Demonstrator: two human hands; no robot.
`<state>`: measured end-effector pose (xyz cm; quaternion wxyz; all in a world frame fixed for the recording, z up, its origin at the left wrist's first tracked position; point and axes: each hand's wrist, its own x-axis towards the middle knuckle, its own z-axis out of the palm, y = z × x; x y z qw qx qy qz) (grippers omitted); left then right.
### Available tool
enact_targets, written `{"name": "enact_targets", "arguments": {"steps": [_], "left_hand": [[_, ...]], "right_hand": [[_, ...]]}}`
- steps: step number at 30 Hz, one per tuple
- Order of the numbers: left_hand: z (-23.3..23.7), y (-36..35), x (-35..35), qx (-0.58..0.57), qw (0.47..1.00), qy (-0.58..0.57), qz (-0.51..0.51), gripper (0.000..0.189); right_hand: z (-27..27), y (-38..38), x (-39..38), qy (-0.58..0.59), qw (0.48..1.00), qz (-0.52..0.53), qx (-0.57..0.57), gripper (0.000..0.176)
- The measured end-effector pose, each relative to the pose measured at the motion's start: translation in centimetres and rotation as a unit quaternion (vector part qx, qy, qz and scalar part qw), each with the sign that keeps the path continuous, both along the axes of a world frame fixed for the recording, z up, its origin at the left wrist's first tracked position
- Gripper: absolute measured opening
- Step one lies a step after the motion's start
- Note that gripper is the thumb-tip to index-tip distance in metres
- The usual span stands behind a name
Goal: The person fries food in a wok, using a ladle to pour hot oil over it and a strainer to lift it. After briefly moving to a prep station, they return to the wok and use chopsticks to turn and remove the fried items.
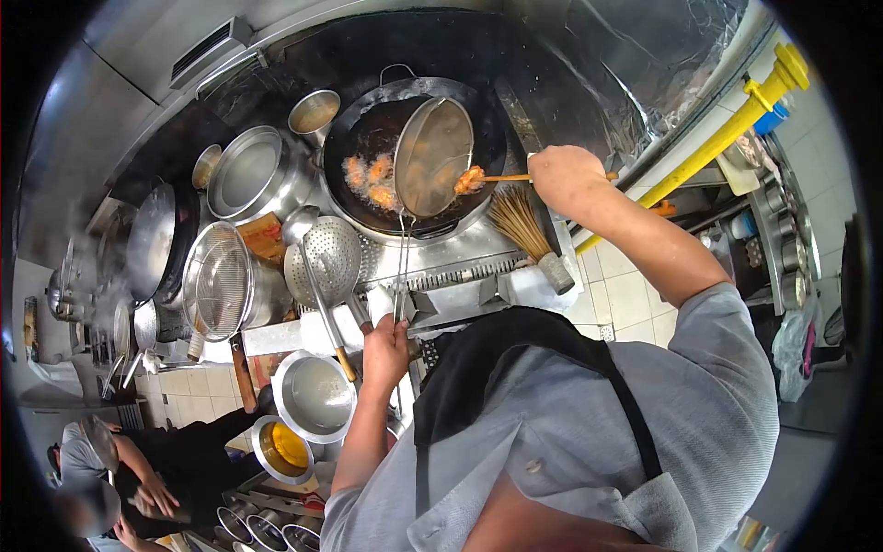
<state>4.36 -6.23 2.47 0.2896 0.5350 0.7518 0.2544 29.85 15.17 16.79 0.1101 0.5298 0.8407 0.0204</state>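
My left hand (385,347) grips the long handle of a wire strainer (432,156), whose round mesh bowl hovers over a black wok (487,124). My right hand (563,178) holds wooden chopsticks (508,178) that pinch a piece of battered fried food (470,179) at the strainer's edge. Several more golden fried pieces (370,181) float in the oil on the wok's left side.
A perforated ladle (322,258), a wire skimmer (219,281), steel bowls (315,394) and pots (248,173) crowd the counter left of the wok. A bamboo brush (526,235) lies near the wok. A yellow pipe (727,129) runs along the right. Another person (124,469) works at lower left.
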Motion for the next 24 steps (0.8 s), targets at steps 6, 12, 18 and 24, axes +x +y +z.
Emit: {"name": "enact_targets", "arguments": {"steps": [6,12,18,24], "left_hand": [[-0.1,0.1,0.1,0.059,0.998,0.012,-0.007,0.016],[0.5,0.2,-0.7,0.079,0.995,0.031,0.05,0.015],[1.3,2.5,0.8,0.12,0.991,0.042,-0.039,0.016],[0.0,3.6,1.6,0.082,0.994,0.066,-0.02,0.014]], "right_hand": [[-4.4,1.1,0.2,0.027,1.0,-0.002,-0.001,0.022],[-6.9,0.5,3.9,0.055,0.996,-0.067,-0.01,0.022],[-6.7,0.0,5.0,0.081,0.993,-0.089,0.015,0.022],[-4.4,-3.4,9.1,0.079,0.991,-0.091,0.058,0.02]]}}
